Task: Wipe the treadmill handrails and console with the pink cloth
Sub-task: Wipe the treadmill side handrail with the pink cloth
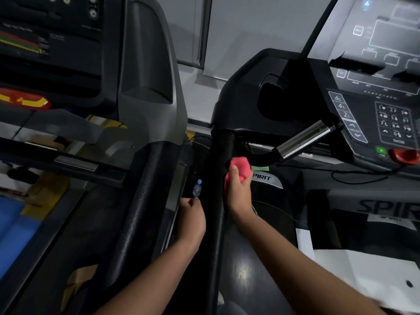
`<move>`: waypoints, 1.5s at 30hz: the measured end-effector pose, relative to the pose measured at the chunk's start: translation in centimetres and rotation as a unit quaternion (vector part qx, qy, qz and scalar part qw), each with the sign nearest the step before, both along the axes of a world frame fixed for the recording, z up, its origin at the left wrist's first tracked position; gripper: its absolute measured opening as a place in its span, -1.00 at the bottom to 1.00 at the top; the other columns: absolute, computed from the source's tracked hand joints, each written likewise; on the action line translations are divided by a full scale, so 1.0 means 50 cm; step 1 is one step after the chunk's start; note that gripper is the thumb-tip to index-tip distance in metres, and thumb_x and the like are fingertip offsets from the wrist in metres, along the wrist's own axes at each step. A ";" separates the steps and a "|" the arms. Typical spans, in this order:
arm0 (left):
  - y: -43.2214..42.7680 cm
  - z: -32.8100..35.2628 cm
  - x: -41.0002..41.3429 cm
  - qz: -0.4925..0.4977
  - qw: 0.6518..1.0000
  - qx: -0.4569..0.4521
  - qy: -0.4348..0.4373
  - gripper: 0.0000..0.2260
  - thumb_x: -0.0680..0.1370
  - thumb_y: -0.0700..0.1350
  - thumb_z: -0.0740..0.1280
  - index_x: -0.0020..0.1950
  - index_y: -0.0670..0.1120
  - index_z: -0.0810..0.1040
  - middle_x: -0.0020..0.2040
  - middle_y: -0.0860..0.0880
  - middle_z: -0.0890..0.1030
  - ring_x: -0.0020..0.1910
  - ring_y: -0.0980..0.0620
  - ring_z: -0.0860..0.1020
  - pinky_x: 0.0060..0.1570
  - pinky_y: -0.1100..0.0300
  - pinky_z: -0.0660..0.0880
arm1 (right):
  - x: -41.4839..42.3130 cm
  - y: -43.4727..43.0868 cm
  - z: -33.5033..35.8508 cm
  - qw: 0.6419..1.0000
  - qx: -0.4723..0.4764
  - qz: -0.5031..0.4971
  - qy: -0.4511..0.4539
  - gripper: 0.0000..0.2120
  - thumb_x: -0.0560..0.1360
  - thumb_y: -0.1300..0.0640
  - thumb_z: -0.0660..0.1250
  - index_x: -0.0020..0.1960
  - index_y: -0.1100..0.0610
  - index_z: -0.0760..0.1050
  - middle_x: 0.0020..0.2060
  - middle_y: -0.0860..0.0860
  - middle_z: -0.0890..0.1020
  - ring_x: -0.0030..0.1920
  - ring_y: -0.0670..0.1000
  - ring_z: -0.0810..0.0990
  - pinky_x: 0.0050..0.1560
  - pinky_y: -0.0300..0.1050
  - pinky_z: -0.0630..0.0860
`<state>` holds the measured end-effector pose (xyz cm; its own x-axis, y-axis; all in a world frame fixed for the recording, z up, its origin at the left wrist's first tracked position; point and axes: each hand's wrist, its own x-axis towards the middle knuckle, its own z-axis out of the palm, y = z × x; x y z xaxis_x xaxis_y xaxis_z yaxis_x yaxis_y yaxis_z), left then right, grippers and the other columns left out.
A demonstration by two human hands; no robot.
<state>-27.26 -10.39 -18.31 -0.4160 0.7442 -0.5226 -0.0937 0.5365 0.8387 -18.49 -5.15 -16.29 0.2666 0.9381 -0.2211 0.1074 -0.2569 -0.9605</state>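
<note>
A: What fills the scene?

B: Two treadmills side by side. The right one, marked SPIRIT, has its console at the far right, with a number keypad, a green button and a red stop knob. Its black padded handrail has its long axis running from near to far, up the middle of the scene. A second treadmill stands at the left, grey-framed, with a dark screen.

A: And the room?

B: A pale grey wall lies at the far side, behind both machines. The light is dim.

A: Anything else on the right treadmill?

B: A silver pulse grip slants up toward the console, pointing far and right.

A: Where is the pink cloth?

B: The pink cloth is bunched against the right side of the handrail, just below the pulse grip's black bend. The right hand holds it, fingers curled round it.

A: The other hand?

B: The left hand is left of the handrail, pinching the base of a small clear bottle, whose blue cap points to the far side.
</note>
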 end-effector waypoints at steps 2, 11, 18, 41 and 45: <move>0.000 0.009 0.004 0.005 0.999 0.029 0.016 -0.89 0.64 -0.12 0.13 -0.01 -0.13 0.37 -0.21 -0.01 0.48 -0.21 0.02 0.45 -0.10 0.15 0.31 | -0.002 -0.015 -0.011 0.999 -0.004 -0.001 -0.036 -0.81 0.58 -0.05 0.18 0.07 0.04 0.31 -0.11 -0.05 0.49 -0.06 -0.06 0.47 0.01 -0.17 0.31; -0.007 0.032 0.003 -0.015 0.998 0.058 0.020 -0.91 0.62 -0.17 0.12 0.06 0.02 0.31 -0.13 0.07 0.45 -0.05 0.00 0.42 -0.02 0.19 0.25 | -0.060 0.124 0.096 0.970 -0.107 -0.005 -0.219 -0.50 0.57 0.10 0.19 0.46 0.19 0.18 0.38 0.26 0.24 0.37 0.24 0.24 0.33 0.02 0.23; -0.004 0.023 0.002 -0.029 0.998 0.041 0.040 -0.88 0.63 -0.11 0.11 0.02 -0.13 0.40 -0.22 0.04 0.47 -0.13 -0.06 0.43 -0.11 0.16 0.25 | -0.026 0.073 0.055 0.974 0.002 0.089 -0.209 -0.38 0.58 0.18 0.12 0.56 0.10 -0.09 0.49 0.17 0.12 0.46 0.16 0.15 0.37 -0.01 0.18; -0.010 0.020 0.001 -0.032 0.998 0.050 -0.021 -0.72 0.65 -0.11 0.08 0.34 -0.07 0.37 0.23 -0.05 0.52 0.13 -0.02 0.49 0.07 0.20 0.29 | -0.096 0.111 0.072 0.780 0.003 0.204 -0.592 -0.48 0.58 0.20 0.06 0.50 0.27 0.03 0.48 0.35 -0.21 0.48 0.37 -0.21 0.44 0.27 -0.05; -0.008 0.017 0.001 -0.028 0.998 0.047 -0.028 -0.76 0.65 -0.09 0.11 0.29 -0.03 0.40 0.26 -0.05 0.49 0.24 -0.06 0.46 0.11 0.19 0.30 | -0.087 0.104 0.066 0.678 0.021 0.297 -0.672 -0.47 0.60 0.09 0.03 0.52 0.24 0.04 0.51 0.29 -0.14 0.49 0.33 -0.21 0.41 0.34 -0.17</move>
